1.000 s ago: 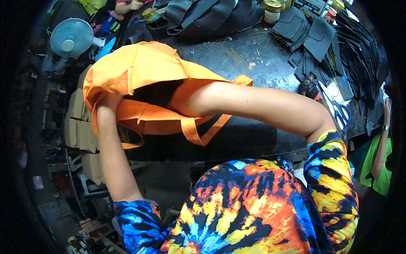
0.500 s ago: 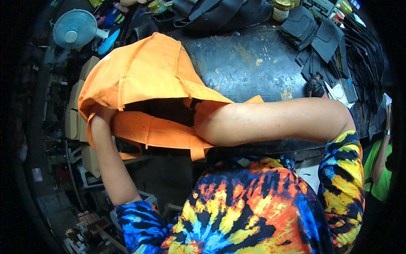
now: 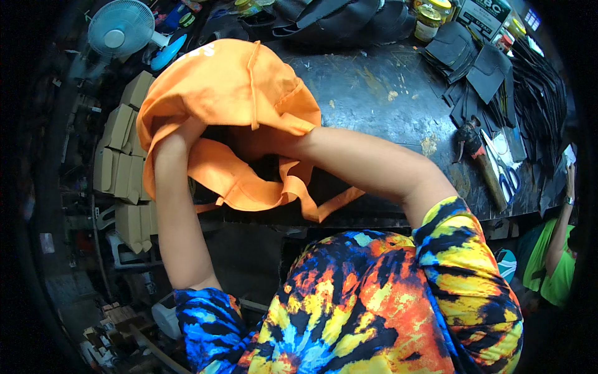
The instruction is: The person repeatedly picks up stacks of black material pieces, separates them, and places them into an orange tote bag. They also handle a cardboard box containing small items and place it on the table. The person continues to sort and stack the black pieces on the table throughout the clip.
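bag (image 3: 218, 84) in orange cloth sat at the near left end of the dark table (image 3: 367, 93), mouth turned toward the wearer and sagging open. both arms ran into it: the left forearm (image 3: 177, 212) through the left side of the mouth, the right forearm (image 3: 374, 159) through the right. the left hand and the right hand were lost in cloth and shadow, so i could not tell whether either was clenched, released or grasping something. deeper in, the bag was too dark to read.

glass jars (image 3: 427, 26) with yellow lids stood at the table's far side, their contents too small to tell, and a green-and-white box (image 3: 481, 20) stood just behind. tan boxes (image 3: 114, 128) were stacked to the left of the bag, their insides hidden.

the bag was bright orange, rounded and creased, with a raised seam running down to the rim and some white print near the top. one strap looped off the mouth's lower right.

to the right, a hammer (image 3: 492, 181) and scissors (image 3: 509, 179) lay beside each other, near piled black pieces (image 3: 486, 71).
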Motion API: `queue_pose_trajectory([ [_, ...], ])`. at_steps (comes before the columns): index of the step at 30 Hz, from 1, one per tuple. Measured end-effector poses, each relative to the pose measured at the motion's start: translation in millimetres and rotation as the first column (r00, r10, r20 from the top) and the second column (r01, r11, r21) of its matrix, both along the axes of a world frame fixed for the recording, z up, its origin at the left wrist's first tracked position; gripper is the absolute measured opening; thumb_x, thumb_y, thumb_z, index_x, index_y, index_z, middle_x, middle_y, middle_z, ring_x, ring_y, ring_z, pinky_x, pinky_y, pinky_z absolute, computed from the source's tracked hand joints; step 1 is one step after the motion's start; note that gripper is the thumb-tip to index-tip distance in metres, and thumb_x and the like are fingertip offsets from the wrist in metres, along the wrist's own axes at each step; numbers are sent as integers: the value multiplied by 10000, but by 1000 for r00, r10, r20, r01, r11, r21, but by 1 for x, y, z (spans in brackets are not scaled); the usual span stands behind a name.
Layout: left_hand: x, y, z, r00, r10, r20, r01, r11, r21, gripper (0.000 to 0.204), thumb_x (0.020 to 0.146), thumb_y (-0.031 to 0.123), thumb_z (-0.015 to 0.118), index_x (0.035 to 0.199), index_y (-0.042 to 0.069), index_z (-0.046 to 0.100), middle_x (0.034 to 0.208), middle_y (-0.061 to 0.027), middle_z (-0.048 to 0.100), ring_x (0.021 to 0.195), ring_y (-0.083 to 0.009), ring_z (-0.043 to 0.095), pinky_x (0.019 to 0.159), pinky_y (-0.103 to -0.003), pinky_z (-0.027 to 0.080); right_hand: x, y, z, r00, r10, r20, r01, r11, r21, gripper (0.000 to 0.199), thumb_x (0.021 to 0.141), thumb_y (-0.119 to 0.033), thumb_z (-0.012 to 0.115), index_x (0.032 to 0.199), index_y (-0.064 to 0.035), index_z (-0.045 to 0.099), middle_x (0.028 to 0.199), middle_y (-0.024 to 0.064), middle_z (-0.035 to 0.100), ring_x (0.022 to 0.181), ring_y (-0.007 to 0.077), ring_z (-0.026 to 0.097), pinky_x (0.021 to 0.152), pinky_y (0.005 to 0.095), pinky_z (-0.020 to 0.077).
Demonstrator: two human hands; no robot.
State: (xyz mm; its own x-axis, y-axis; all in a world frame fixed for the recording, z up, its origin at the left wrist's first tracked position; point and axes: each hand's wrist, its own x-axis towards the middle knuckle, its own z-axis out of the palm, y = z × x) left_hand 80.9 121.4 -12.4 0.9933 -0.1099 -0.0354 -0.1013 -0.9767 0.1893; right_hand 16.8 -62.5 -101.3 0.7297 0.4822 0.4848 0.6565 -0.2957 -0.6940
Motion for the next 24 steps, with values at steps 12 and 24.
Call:
queue_pose_trajectory([
  [12, 0, -58, -3, 977, -204, 61, 207, 843, -497, 803, 868, 599, 687, 1530, 225, 430, 1599, -45, 406, 1490, -232, 329, 1228, -356, 239, 3, -45, 9, 945, -85, -315, -88, 863, -497, 394, 990, -295, 495, 1308, -117, 647, 1280, 134, 669, 1227, 358, 579, 1085, 466, 417],
  [24, -20, -59, -18, 985, 128, -113, -60, 880, 472, 893, 892, 672, 568, 1603, 216, 278, 1679, -72, 222, 1547, -261, 180, 1264, -396, 152, 4, -45, -20, 983, -152, -107, 91, 895, -437, 336, 958, -280, 525, 1212, -130, 685, 1170, 109, 686, 1097, 328, 611, 934, 461, 433],
])
